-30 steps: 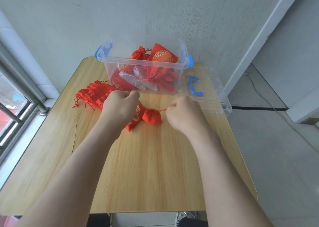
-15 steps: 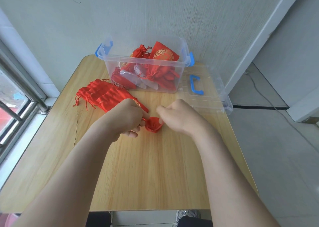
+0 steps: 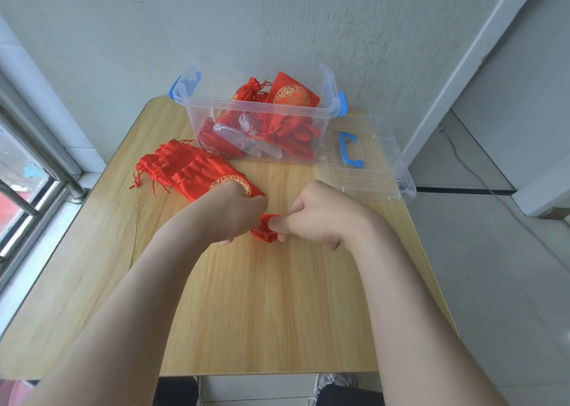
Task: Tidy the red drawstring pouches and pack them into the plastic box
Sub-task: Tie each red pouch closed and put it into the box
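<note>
A small red drawstring pouch (image 3: 264,229) lies bunched on the wooden table (image 3: 262,313) between my hands. My left hand (image 3: 234,211) grips its left side with curled fingers. My right hand (image 3: 314,217) pinches its right side with thumb and fingers. A stack of flat red pouches (image 3: 188,171) with gold print lies behind my left hand. The clear plastic box (image 3: 324,109) with blue latches stands at the table's back and holds several red pouches.
The box's clear lid (image 3: 370,165) with a blue handle lies right of the box, near the table's right edge. A wall rises just behind the table. A window and metal rail are at the left. Bare floor lies to the right.
My hands have come together from pulling the strings apart and now both hold the bunched pouch, which sits a little nearer to me. The view has tilted down slightly.
</note>
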Tool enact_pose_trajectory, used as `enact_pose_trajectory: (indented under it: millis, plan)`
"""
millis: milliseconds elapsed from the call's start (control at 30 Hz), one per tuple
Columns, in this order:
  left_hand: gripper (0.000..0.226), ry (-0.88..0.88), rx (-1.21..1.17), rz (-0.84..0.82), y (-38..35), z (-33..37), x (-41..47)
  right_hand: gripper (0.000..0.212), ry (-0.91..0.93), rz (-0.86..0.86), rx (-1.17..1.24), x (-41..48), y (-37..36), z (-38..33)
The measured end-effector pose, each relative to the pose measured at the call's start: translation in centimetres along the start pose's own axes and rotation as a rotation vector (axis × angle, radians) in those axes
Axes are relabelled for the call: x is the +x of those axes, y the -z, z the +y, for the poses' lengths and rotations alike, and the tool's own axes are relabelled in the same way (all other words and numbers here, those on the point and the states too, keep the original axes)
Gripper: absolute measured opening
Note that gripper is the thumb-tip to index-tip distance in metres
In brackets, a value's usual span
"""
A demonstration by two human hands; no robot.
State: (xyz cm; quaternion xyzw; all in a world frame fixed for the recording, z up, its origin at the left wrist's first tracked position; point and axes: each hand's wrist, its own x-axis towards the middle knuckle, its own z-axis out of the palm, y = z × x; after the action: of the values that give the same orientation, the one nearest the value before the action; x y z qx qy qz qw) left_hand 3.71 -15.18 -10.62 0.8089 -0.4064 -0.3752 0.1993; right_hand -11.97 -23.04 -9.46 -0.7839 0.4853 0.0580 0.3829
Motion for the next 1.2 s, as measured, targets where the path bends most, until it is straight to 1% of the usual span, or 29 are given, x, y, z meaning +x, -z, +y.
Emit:
enact_pose_trajectory:
  millis: [33,100,133,200,233,300,367,433,500,533,633,767,833,900,967,1033,1133,1200]
  plan:
    - [0.047,-0.019,0.012,0.022,0.0,-0.1,0.0,0.03,-0.003,0.016,0.004,0.1,0.0,0.1]
    - [0.037,-0.063,0.053,0.065,0.0,-0.3,0.2,0.03,-0.017,0.065,0.017,0.4,0.0,0.5]
    - [0.037,-0.085,0.082,0.084,-0.1,-0.3,0.4,0.03,-0.022,0.097,0.03,0.7,0.0,0.6]
    - [0.048,-0.141,0.137,0.151,-0.2,-0.5,0.6,0.032,-0.034,0.165,0.055,1.1,-0.2,0.9]
    - [0.049,-0.163,0.151,0.206,-0.3,-0.5,0.6,0.034,-0.042,0.204,0.05,1.3,-0.3,1.0]
    - [0.043,-0.207,0.147,0.301,-0.3,-0.4,0.7,0.037,-0.064,0.301,-0.005,1.7,-0.5,1.2]
    - [0.037,-0.237,0.136,0.328,-0.4,-0.4,0.8,0.035,-0.077,0.39,-0.057,1.9,-0.5,1.2]
    - [0.035,-0.238,0.14,0.334,-0.4,-0.5,0.8,0.034,-0.048,0.455,-0.069,1.9,-0.6,1.1]
    - [0.034,-0.236,0.153,0.401,-0.5,-0.5,0.6,0.044,-0.001,0.471,-0.041,1.9,-0.6,1.0]
    - [0.034,-0.233,0.147,0.448,-0.4,-0.5,0.6,0.045,0.019,0.467,-0.012,2.1,-0.7,1.0]
    - [0.035,-0.231,0.118,0.54,-0.3,-0.4,0.4,0.042,0.041,0.457,0.064,2.2,-0.8,1.0]
    - [0.033,-0.172,0.125,0.584,-0.4,0.0,0.3,0.041,0.087,0.467,0.137,1.6,-0.2,0.7]
    - [0.034,-0.18,0.01,0.564,-0.3,0.2,0.3,0.042,0.124,0.487,0.158,1.3,-0.1,0.5]
    - [0.039,-0.186,-0.185,0.508,-0.2,0.5,0.4,0.041,0.155,0.504,0.199,1.1,-0.1,0.2]
    - [0.039,-0.165,-0.393,0.429,0.0,0.9,0.4,0.036,0.174,0.504,0.247,0.9,-0.1,0.0]
    - [0.035,-0.174,-0.566,0.386,-0.3,1.4,0.2,0.031,0.178,0.471,0.245,0.7,-0.1,-0.1]
    - [0.024,-0.192,-0.684,0.37,-0.9,1.8,0.1,0.028,0.166,0.413,0.193,0.7,-0.4,-0.2]
    - [0.016,-0.168,-0.783,0.359,-1.1,1.7,0.4,0.025,0.159,0.423,0.176,0.8,-0.6,-0.3]
